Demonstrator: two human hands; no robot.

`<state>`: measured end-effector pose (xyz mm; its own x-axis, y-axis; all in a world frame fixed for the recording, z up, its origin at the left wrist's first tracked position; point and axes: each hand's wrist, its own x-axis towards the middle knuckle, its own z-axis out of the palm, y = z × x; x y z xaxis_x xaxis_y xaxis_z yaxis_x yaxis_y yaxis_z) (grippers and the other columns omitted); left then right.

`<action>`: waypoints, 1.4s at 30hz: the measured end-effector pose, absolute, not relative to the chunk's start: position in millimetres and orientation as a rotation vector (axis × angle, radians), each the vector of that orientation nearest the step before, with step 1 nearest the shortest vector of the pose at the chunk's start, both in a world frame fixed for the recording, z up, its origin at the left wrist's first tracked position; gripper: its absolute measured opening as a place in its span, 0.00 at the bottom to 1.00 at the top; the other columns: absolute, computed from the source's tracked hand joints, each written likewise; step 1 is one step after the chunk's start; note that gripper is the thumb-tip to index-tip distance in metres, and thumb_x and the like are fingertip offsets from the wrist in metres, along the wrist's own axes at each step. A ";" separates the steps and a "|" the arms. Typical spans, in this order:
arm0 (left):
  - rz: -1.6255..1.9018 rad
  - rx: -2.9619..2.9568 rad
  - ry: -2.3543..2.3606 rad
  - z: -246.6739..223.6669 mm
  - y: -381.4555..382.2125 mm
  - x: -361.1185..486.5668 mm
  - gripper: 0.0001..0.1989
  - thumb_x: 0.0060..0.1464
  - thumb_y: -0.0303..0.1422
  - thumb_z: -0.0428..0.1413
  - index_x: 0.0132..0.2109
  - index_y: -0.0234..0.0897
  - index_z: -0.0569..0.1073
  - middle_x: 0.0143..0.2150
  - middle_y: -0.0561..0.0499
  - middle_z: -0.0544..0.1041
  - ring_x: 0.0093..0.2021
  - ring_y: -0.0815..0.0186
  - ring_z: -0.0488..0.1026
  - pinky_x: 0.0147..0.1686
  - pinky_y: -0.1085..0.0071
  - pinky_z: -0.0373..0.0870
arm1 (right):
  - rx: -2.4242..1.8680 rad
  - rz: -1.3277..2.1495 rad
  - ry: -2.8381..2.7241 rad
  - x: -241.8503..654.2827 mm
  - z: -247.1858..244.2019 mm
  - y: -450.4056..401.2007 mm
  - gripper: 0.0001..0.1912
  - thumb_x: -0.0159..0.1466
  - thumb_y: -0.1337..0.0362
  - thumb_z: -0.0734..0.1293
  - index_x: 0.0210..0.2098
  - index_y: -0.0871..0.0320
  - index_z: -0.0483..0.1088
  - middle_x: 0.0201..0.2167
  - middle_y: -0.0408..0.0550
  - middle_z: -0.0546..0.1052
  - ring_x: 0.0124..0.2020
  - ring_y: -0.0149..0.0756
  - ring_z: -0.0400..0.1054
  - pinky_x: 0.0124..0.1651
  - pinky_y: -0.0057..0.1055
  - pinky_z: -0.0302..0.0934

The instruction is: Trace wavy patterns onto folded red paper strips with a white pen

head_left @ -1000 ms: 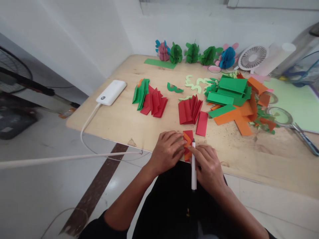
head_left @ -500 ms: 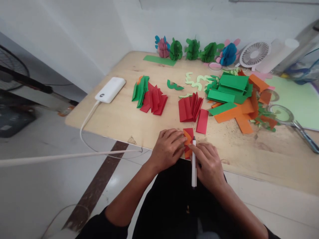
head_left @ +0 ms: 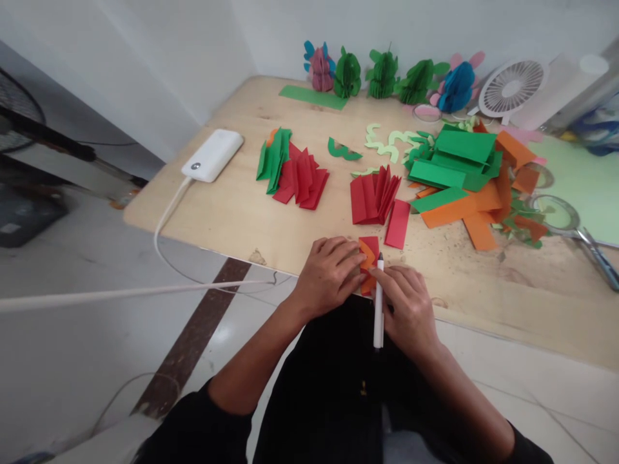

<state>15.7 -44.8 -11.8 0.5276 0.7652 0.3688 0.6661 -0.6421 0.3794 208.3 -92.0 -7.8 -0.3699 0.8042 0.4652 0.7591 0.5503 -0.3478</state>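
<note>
At the table's front edge, a small curved orange paper cutout (head_left: 367, 255) lies on a red paper strip (head_left: 370, 241). My left hand (head_left: 329, 274) holds the cutout down on the strip from the left, its fingers bent and close together. A white pen (head_left: 379, 316) is held in my right hand (head_left: 409, 309), dark tip pointing away from me. The right fingertips are at the cutout's right side; my hands hide part of both papers. Just beyond lie a loose red strip (head_left: 398, 223) and a pleated red paper bundle (head_left: 373, 198).
Green folded papers (head_left: 274, 161) and more red ones (head_left: 304, 182) lie left of centre. Green strips (head_left: 459, 154), orange strips (head_left: 478, 232) and scissors (head_left: 592, 248) are at right. A power bank (head_left: 213, 156), paper figures (head_left: 384, 76) and a small fan (head_left: 513, 89) stand farther around.
The view has shifted slightly, so the table's contents sit a little higher in the picture. My hands, the pen and the papers keep nearly the same arrangement.
</note>
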 end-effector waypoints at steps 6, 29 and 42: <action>0.754 2.591 1.240 -14.8 -44.4 15.9 0.13 0.63 0.37 0.51 0.49 0.37 0.76 0.56 0.44 0.76 0.58 0.54 0.67 0.55 0.54 0.63 | -1.259 0.109 -2.186 208.3 -6.6 -91.8 0.24 0.64 0.75 0.60 0.58 0.57 0.67 0.42 0.53 0.77 0.46 0.45 0.68 0.48 0.43 0.63; 0.799 2.611 1.250 -17.0 -44.3 16.1 0.13 0.64 0.37 0.51 0.49 0.37 0.75 0.55 0.45 0.76 0.57 0.54 0.67 0.55 0.55 0.62 | -1.278 0.062 -2.191 206.4 -6.0 -92.0 0.23 0.64 0.75 0.61 0.57 0.56 0.67 0.42 0.52 0.78 0.46 0.45 0.69 0.49 0.43 0.62; 0.808 2.598 1.243 -20.0 -43.5 14.9 0.14 0.61 0.40 0.54 0.49 0.38 0.75 0.55 0.45 0.76 0.57 0.54 0.67 0.55 0.55 0.62 | -1.275 0.067 -2.191 207.1 -6.8 -92.2 0.23 0.64 0.75 0.61 0.58 0.57 0.67 0.41 0.52 0.78 0.46 0.45 0.69 0.50 0.43 0.62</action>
<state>14.9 -43.5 -20.0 0.5113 0.7582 0.4046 0.6775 -0.6453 0.3529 207.1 -92.2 -6.8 -0.3614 0.8067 0.4676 0.7766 0.5380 -0.3279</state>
